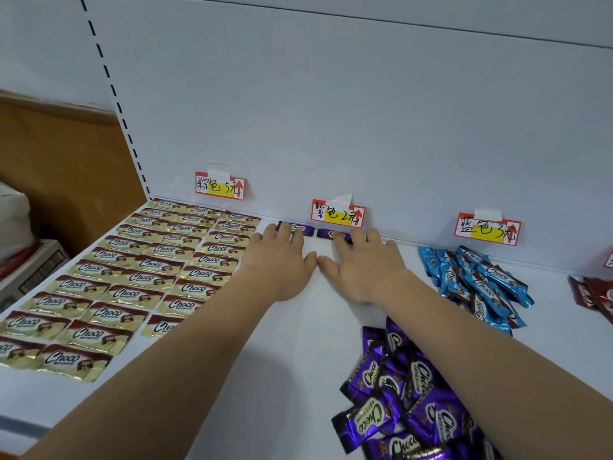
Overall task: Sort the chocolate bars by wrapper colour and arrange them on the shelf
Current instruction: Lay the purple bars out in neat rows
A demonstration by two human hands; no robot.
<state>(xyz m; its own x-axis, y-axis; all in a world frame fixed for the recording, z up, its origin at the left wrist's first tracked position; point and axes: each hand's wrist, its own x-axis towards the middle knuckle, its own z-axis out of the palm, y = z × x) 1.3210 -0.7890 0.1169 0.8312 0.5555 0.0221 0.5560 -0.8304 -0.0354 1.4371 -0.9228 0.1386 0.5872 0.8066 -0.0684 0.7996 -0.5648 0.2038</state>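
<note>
Two purple-wrapped bars lie end to end against the shelf's back wall under the purple price tag (338,214). My left hand (282,260) lies flat with straight fingertips on the left purple bar (300,228). My right hand (361,263) lies flat too, fingertips on the right purple bar (326,233). A loose pile of purple bars (401,390) sits at the front right, partly under my right forearm. Gold bars (132,267) fill the left of the white shelf (298,343) in three neat columns. Blue bars (477,280) are heaped at the right.
A few red bars (593,293) show at the far right edge. Price tags for gold (220,185) and blue (487,229) hang on the back wall. Left of the shelf stand a cardboard box (33,270) and a white bag (13,217).
</note>
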